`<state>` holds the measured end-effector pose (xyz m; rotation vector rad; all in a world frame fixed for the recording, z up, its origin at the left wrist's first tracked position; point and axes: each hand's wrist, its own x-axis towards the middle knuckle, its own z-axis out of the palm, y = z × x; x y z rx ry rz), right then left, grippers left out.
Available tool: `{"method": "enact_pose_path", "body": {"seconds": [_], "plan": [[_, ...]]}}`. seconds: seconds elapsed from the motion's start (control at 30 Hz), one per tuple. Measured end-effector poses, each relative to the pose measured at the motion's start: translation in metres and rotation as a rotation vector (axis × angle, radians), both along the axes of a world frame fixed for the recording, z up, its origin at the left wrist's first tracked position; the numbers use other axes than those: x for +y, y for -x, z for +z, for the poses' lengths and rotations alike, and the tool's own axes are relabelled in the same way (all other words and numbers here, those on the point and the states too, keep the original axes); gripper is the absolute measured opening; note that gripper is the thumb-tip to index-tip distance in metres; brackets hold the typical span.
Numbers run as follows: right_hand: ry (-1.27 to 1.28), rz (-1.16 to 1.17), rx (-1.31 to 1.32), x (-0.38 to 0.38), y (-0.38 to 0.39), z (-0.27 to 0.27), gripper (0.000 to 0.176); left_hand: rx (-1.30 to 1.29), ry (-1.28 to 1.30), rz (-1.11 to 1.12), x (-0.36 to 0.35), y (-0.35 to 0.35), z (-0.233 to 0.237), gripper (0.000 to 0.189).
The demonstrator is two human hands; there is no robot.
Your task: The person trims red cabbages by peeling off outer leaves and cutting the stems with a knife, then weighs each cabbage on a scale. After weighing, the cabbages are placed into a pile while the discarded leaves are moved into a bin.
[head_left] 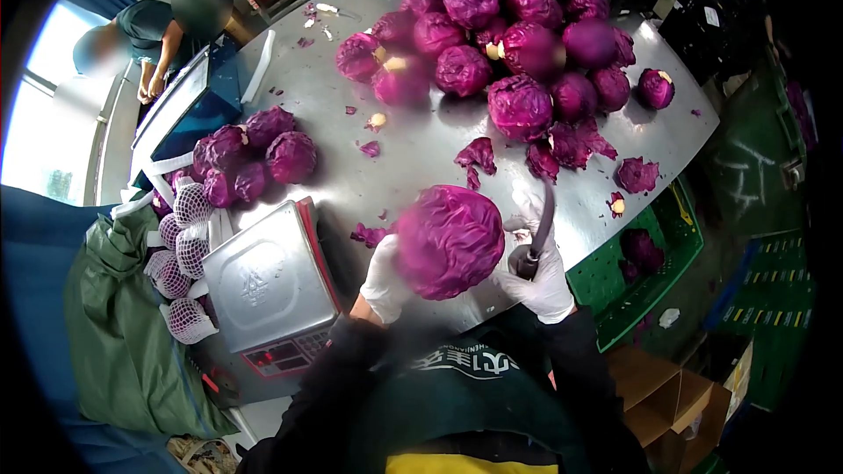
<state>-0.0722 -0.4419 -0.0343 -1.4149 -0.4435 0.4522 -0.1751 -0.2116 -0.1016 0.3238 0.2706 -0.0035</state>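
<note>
A large red cabbage [450,243] is held up over the metal table [338,158] in front of my body. My left hand [384,283], in a white glove, grips its left side. My right hand [543,279], also gloved, is closed around the dark handle of a knife [545,221], whose curved blade points up and away from me. The fingers of this hand are close to the cabbage's right side. Torn purple leaves [477,154] lie beyond the cabbage, and a smaller scrap [371,233] is by my left hand.
A big pile of cabbages [520,105] covers the back; a smaller group [291,156] sits left. A scale [263,281] and net-wrapped cabbages [191,252] are at near left. A green crate [606,307] with leaves stands right. A person [147,31] works at far left.
</note>
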Motion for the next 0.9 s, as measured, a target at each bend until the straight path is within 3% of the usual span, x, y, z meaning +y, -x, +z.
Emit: {"method": "enact_pose_path", "body": {"seconds": [0.03,0.1,0.2,0.27,0.33,0.37,0.47,0.57,0.6,0.73,0.77,0.8,0.9], "plan": [[-0.041,-0.032,0.158,-0.002,0.003,-0.007,0.09,0.049,-0.064,0.034,0.005,0.001,-0.007,0.038],[-0.042,-0.003,0.21,0.0,0.004,-0.004,0.087,0.04,-0.009,0.09,0.008,0.007,-0.015,0.042],[-0.026,0.0,0.216,0.009,0.008,-0.002,0.074,0.02,-0.03,0.163,-0.004,0.001,0.05,0.052],[0.031,-0.003,0.216,0.015,0.008,-0.007,0.068,-0.056,0.053,0.156,0.015,0.016,0.015,0.06],[-0.008,-0.009,0.216,0.02,0.01,-0.01,0.059,0.069,-0.173,0.156,0.024,0.018,0.03,0.08],[0.016,-0.011,0.244,0.021,0.01,-0.012,0.057,-0.064,-0.2,0.083,0.034,0.015,0.042,0.083],[0.149,0.018,0.315,0.029,0.007,-0.014,0.051,-0.201,-0.434,0.132,0.067,0.008,0.087,0.097],[0.144,0.029,0.302,0.035,0.003,-0.035,0.043,-0.095,-0.861,0.264,0.115,0.002,0.137,0.095],[0.174,0.022,0.326,0.036,0.002,-0.038,0.041,0.005,-1.104,0.35,0.134,-0.002,0.139,0.092],[0.183,0.01,0.368,0.045,0.006,-0.049,0.036,0.141,-1.364,0.628,0.219,-0.044,0.131,0.086],[0.194,0.01,0.38,0.046,0.008,-0.055,0.035,0.258,-1.62,0.715,0.242,-0.06,0.122,0.087],[0.202,0.006,0.387,0.048,0.008,-0.059,0.035,0.382,-1.85,0.751,0.252,-0.074,0.126,0.09],[0.242,0.046,0.403,0.052,0.014,-0.057,0.031,0.348,-2.137,0.676,0.284,-0.125,0.109,0.095]]}}
